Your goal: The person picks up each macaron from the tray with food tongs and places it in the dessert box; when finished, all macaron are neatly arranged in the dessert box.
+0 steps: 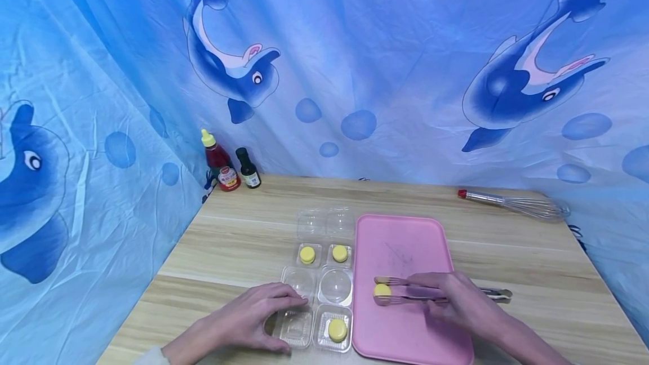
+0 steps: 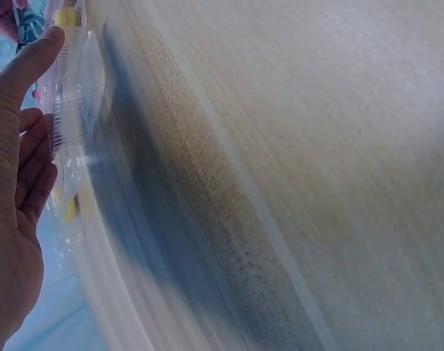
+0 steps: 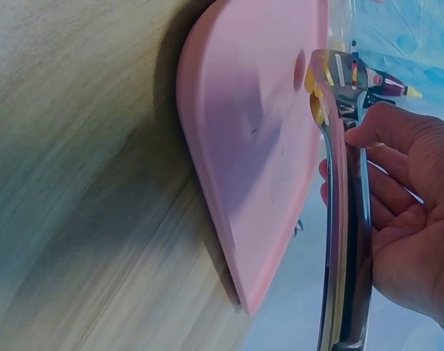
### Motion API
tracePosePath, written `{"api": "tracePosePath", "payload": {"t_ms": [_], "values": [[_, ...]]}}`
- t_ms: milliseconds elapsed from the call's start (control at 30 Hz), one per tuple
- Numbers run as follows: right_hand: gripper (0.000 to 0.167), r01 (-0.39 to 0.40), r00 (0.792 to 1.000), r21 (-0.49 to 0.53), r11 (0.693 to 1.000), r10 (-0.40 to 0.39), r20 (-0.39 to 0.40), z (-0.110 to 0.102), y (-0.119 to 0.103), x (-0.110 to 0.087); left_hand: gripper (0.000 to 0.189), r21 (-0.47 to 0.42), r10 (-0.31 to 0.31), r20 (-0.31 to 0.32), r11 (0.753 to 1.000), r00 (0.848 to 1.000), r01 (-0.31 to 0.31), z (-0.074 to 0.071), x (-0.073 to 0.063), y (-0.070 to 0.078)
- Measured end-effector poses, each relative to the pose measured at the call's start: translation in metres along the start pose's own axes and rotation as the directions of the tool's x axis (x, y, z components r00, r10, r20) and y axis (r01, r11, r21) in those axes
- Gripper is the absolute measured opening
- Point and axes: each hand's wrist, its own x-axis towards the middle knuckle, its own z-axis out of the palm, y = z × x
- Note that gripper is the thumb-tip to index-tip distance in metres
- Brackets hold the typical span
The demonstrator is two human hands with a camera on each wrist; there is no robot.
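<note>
Yellow round piece [image 1: 382,290] sits between tong tips over pink tray [image 1: 400,241], left of the right hand [image 1: 458,300], the nearer hand.
Tongs [image 1: 422,298] run left-right, tips left; right hand pinches them narrow about the piece. Can't tell if it's clear of the tray. Clear containers [image 1: 296,329] stand left of the tray, near-left cell without a piece. Left hand [image 1: 253,314] spread wide at that cell; contact unclear.

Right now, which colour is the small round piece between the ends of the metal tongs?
Yellow; the small round piece shows best in the head view.
</note>
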Motion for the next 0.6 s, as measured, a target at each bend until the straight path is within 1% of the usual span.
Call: {"api": "tracePosePath", "payload": {"t_ms": [133, 333, 500, 600], "values": [[0.063, -0.002, 1.0, 0.024, 1.0, 0.001, 0.011, -0.001, -0.004, 0.002, 0.078, -0.002, -0.007, 0.007, 1.0, 1.0, 0.007, 0.001, 0.0, 0.0], [0.062, 0.037, 0.999, 0.029, 0.999, -0.037, 0.019, 0.0, -0.015, 0.01, 0.076, -0.008, -0.005, 0.011, 1.0, 1.0, 0.005, 0.001, 0.001, 0.0], [0.063, 0.063, 0.998, 0.012, 0.998, -0.063, 0.018, 0.001, -0.028, 0.02, 0.075, -0.01, 0.001, 0.011, 1.0, 1.0, -0.001, 0.001, 0.001, 0.0], [0.063, 0.082, 0.996, 0.016, 0.996, -0.083, 0.019, 0.005, -0.038, 0.027, 0.075, -0.012, -0.007, 0.019, 1.0, 1.0, 0.007, 0.001, 0.001, 0.0]]}}
